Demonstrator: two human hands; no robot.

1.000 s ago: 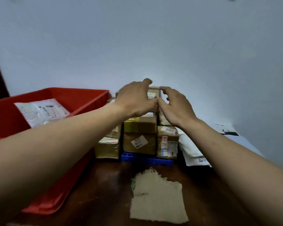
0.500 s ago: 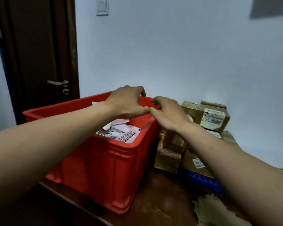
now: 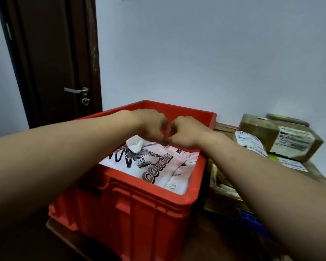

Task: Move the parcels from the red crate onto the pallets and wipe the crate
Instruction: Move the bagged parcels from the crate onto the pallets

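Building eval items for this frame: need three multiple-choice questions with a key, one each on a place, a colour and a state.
1. Where do the cardboard boxes stand relative to the red crate?
A) to its left
B) to its right
C) inside it

2. What colour is the pallet under the boxes?
A) blue
B) green
C) yellow

3. What state is the crate in?
A) empty
B) holding white mailer bags
C) tipped on its side

Key:
1 B, the boxes are stacked beyond the crate's right wall.
2 A, a blue corner shows beneath the stack.
3 B, printed bags lie inside the upright crate.
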